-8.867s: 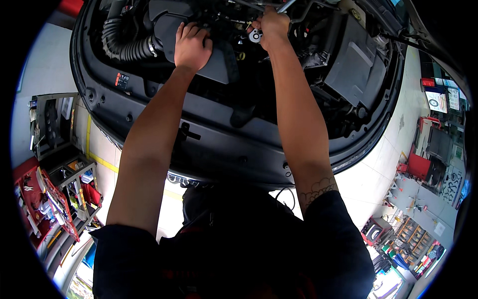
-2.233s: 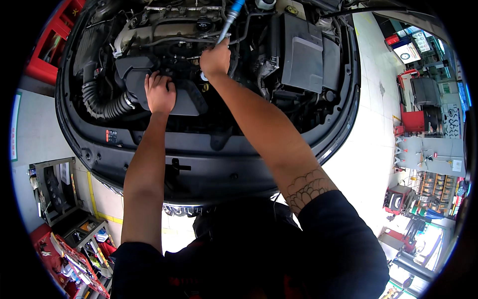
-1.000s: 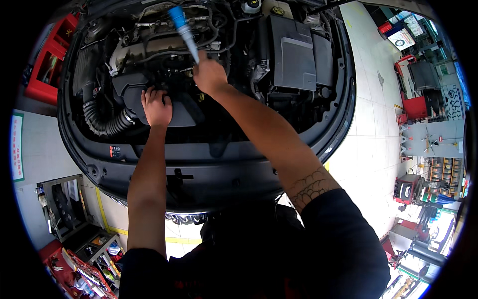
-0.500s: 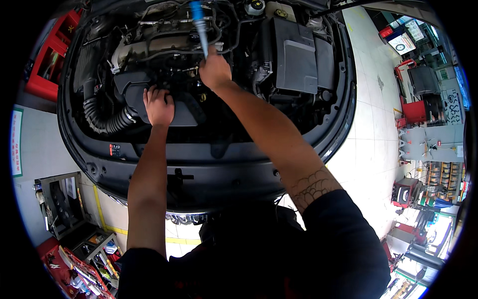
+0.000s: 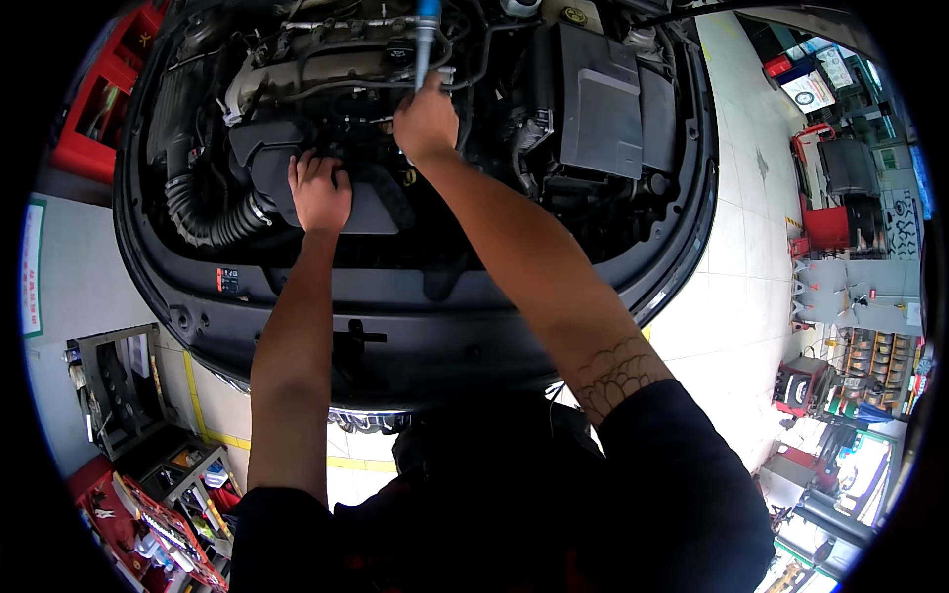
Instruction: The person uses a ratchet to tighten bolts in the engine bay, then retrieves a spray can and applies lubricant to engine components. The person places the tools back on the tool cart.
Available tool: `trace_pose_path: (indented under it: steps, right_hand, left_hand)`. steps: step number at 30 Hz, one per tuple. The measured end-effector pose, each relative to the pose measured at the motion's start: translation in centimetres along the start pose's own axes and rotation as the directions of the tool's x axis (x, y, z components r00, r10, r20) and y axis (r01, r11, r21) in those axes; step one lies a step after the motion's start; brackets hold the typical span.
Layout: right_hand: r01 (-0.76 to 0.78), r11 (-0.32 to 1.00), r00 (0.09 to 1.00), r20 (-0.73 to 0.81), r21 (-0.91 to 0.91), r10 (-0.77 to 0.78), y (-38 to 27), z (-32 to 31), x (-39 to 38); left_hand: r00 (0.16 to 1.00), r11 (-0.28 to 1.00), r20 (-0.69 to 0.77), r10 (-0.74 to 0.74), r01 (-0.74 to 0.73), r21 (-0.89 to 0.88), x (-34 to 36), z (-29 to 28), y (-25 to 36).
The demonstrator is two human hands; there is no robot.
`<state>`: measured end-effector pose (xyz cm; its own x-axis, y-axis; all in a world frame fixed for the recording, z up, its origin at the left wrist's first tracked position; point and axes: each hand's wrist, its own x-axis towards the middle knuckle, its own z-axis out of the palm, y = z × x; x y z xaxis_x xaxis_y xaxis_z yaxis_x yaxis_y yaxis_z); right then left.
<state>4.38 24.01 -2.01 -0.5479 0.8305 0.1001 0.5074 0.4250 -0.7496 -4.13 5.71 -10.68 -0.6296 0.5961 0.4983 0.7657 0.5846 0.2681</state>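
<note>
Two hoses (image 5: pixel 326 84) crowd R hand (image 5: pixel 425 121), blue-handled tool (image 5: pixel 427 30).

Blue-handled tool (image 5: pixel 427 30) with silver shaft; black air-intake cover (image 5: pixel 287 168); black ribbed hose (image 5: pixel 203 217); dark grey battery box (image 5: pixel 598 104); red tool cart (image 5: pixel 148 524); pale tiled floor (image 5: pixel 736 296).

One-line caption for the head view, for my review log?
Right hand grips a blue-handled tool upright over the engine; left hand rests on the black air-intake housing.

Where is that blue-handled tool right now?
In the head view, the blue-handled tool stands near the top centre of the engine bay, gripped in the right hand, with the black box cover to its right.
</note>
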Motion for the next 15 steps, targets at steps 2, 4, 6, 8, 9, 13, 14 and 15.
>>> trace_pose_path:
  steps: [2,4,6,8,9,13,14,15]
  right_hand:
    - [0.502,0.841,0.827,0.396,-0.2,-0.399,-0.6,-1.7,-0.9]
    - [0.837,0.522,0.499,0.622,-0.165,-0.603,-1.0,-1.6,-1.5]
    - [0.872,0.464,0.451,0.628,-0.158,-0.634,-1.0,-1.0,-1.2]
    - [0.793,0.582,0.572,0.544,-0.178,-0.613,-1.2,-1.2,-0.9]
    - [0.707,0.68,0.668,0.499,-0.194,-0.552,-1.2,-1.5,-0.7]
    - [-0.088,0.988,0.977,-0.18,0.128,0.11,-0.2,0.0,-0.3]
    - [-0.043,0.997,0.992,-0.114,0.057,0.05,-0.2,-0.1,-0.3]
    - [0.006,1.0,0.999,-0.044,-0.01,-0.007,0.1,-0.7,-0.3]
  left_hand:
    - [1.0,1.0,-0.005,0.003,-0.003,0.008,-0.2,0.2,-0.4]
    - [1.0,1.0,-0.001,-0.005,0.005,-0.004,-0.4,0.3,-0.3]
    - [1.0,1.0,-0.012,0.008,-0.008,-0.015,-0.2,0.4,-0.1]
    - [1.0,1.0,-0.02,0.011,-0.012,-0.01,-0.4,0.3,-0.4]
    - [1.0,1.0,-0.023,0.013,-0.013,-0.007,-0.5,0.3,-0.6]
    - [1.0,1.0,-0.029,0.004,-0.005,-0.019,-0.4,0.5,0.0]
    - [1.0,1.0,-0.029,0.001,-0.001,-0.018,-0.3,0.4,0.0]
    - [1.0,1.0,-0.029,-0.002,0.002,-0.017,-0.1,0.3,0.1]
